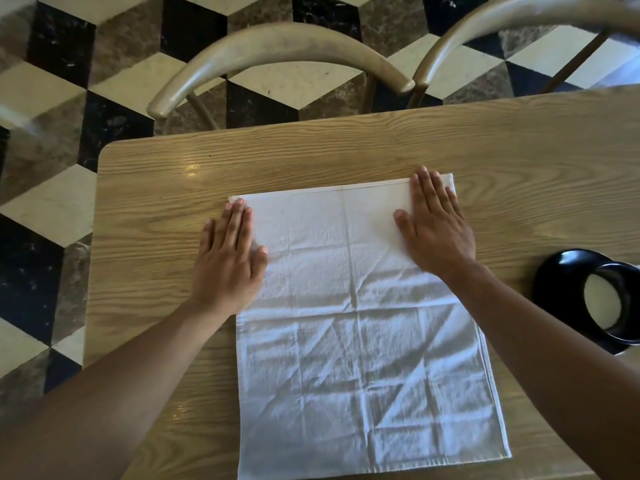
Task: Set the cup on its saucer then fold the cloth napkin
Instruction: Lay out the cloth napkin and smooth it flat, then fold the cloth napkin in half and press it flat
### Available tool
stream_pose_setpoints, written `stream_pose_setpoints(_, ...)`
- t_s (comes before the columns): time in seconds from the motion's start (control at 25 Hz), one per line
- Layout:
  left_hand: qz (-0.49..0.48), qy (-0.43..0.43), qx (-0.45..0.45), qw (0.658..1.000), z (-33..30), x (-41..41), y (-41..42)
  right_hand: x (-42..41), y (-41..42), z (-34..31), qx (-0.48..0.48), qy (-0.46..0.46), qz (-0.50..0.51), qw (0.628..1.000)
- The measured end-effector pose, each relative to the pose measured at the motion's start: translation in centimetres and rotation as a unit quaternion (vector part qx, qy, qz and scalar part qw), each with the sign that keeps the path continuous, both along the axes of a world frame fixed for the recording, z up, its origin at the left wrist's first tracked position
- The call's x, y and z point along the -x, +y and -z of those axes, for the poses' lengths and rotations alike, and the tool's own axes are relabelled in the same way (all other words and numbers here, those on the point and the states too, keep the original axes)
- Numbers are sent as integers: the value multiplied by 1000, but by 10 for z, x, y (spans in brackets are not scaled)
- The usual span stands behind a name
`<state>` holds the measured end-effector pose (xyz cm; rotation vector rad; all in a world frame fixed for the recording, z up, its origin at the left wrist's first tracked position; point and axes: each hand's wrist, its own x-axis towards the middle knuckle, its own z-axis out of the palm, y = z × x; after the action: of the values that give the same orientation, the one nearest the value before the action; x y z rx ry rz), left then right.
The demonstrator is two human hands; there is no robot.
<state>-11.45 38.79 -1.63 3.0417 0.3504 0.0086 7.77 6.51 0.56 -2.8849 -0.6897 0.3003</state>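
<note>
The white cloth napkin (363, 341) lies nearest, spread flat and creased on the wooden table (145, 271), whose grain runs in long lines and whose corner is rounded. Beyond the table, two curved wooden chair backs (277, 50) stand over a floor (52, 98) of black, cream and brown tiles. At the right edge the black cup (609, 299) sits on its black saucer (554, 271). The left hand (228, 261) and right hand (436, 226) press flat, fingers straight, on the napkin's far corners, well apart.

no readable txt, no labels, no nos.
</note>
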Motion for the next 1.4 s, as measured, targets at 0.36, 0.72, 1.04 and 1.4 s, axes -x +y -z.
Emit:
stream_pose_setpoints(0.36, -2, -3, 108, 994, -15, -1, -1, -6, -8, -3, -99, -11, -8, 995)
stream_pose_setpoints(0.72, -96, -71, 163, 979, -45, -38, 17, -50, -21, -29, -95, -57, 10, 994)
stream_pose_setpoints(1.04, -105, -29, 157, 982, -60, -64, 26, -63, -19, -44, -45, 7, 36, 998)
stream_pose_setpoints(1.4, -229, -4, 236, 944, -71, -67, 28, -80, -30, -44, -64, 51, 61, 995)
